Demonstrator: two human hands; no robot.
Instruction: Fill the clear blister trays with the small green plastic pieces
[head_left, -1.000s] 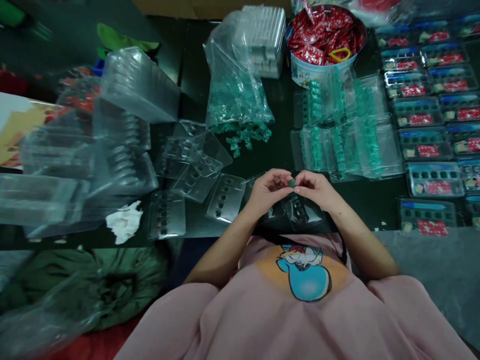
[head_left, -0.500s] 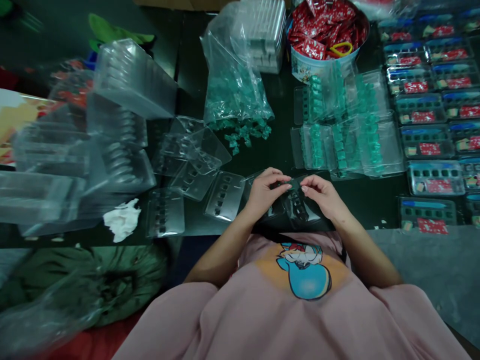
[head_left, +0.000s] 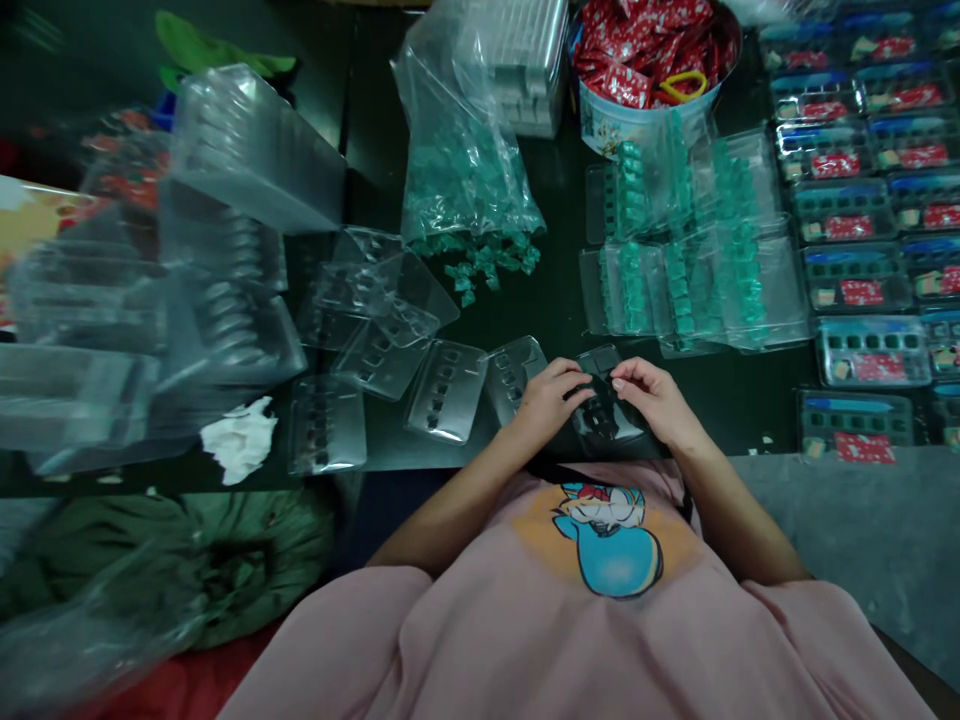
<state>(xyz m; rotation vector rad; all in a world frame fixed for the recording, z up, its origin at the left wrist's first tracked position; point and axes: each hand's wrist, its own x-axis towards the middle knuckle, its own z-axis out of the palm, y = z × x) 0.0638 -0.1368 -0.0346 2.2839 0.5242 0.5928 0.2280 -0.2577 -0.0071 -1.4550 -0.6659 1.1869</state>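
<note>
My left hand (head_left: 553,400) and my right hand (head_left: 654,396) face each other over a clear plastic blister tray (head_left: 606,425) with a row of small pockets, close to the table's front edge. The left thumb and forefinger nearly meet above its upper part; anything between them is too small to make out. My right thumb and fingertips are drawn together at the tray's right side, and what they pinch is hidden. Beside my left hand lies another clear tray (head_left: 510,378), with one more (head_left: 448,390) farther left.
Small teal pieces (head_left: 491,262) spill from a clear bag (head_left: 465,180). Trays filled with teal pieces (head_left: 694,270) lie at right, near packed sets (head_left: 855,350). Red packets (head_left: 637,50) and yellow-handled scissors (head_left: 682,86) fill a tub (head_left: 630,130). Stacked clear trays (head_left: 255,150) and crumpled tissue (head_left: 238,440) are left.
Both hands have shifted slightly right and down over the tray. My left hand has moved off the neighbouring tray, which now shows more. The green bit seen earlier at the left fingertips no longer shows.
</note>
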